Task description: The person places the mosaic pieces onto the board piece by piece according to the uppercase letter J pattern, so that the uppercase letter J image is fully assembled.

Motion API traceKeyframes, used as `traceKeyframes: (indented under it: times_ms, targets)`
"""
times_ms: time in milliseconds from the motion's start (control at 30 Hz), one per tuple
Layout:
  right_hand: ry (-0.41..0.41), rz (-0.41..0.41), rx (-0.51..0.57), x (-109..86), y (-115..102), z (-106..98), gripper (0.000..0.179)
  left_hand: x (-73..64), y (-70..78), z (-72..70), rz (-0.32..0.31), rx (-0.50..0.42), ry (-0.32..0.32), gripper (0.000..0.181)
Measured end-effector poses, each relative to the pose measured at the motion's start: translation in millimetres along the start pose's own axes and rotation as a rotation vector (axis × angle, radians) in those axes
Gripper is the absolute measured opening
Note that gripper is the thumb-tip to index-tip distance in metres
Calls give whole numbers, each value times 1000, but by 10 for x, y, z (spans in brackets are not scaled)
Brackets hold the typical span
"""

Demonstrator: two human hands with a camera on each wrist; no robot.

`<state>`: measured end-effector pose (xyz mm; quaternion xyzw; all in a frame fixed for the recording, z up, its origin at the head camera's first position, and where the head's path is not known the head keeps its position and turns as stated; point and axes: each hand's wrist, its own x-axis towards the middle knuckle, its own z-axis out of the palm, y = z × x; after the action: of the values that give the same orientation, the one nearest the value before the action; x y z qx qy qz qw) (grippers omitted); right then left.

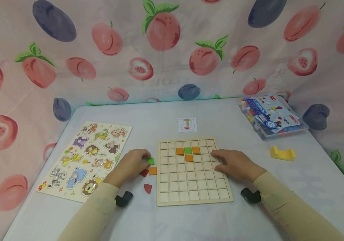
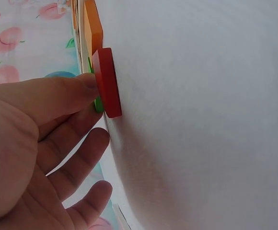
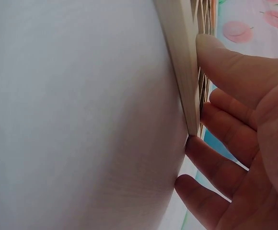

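My left hand [image 1: 130, 166] pinches a green square tile [image 1: 150, 161] between thumb and index finger, just left of the wooden grid board [image 1: 194, 203]. In the left wrist view a red piece [image 2: 110, 82] stands in front of most of that tile. An orange square tile [image 1: 152, 171] and a red quarter-round piece [image 1: 148, 188] lie nearby on the table. Set in the board's upper cells are a green tile [image 1: 188, 150] flanked by two orange ones, with an orange tile [image 1: 189, 158] below. The right hand [image 1: 235, 163] rests its loosely bent fingers on the board's right edge.
A small printed pattern card [image 1: 187, 124] lies behind the board. To the left is an animal puzzle board [image 1: 84, 160]. At the right are a plastic box of colourful parts [image 1: 272, 115] and a yellow curved piece [image 1: 282, 154]. A fruit-print cloth [image 1: 165, 67] hangs behind the table.
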<state>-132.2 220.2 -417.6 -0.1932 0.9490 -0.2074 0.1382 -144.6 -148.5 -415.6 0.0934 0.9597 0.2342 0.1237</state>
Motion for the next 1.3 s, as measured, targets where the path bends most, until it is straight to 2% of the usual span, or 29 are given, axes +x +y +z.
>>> traceKeyframes:
  times_ms: [500, 800, 1067, 1300]
  targets:
    - [-2, -4, 0, 2, 13, 6, 61, 2, -11, -30, 6, 7, -22, 29]
    - [3, -31, -7, 2, 52, 16, 58, -11, -55, -60, 41, 27, -9, 29]
    - [-6, -13, -8, 16, 58, 19, 60, -29, -75, -71, 35, 27, -8, 28]
    - [-6, -3, -4, 21, 64, 33, 61, -39, -84, -70, 58, 42, 12, 29]
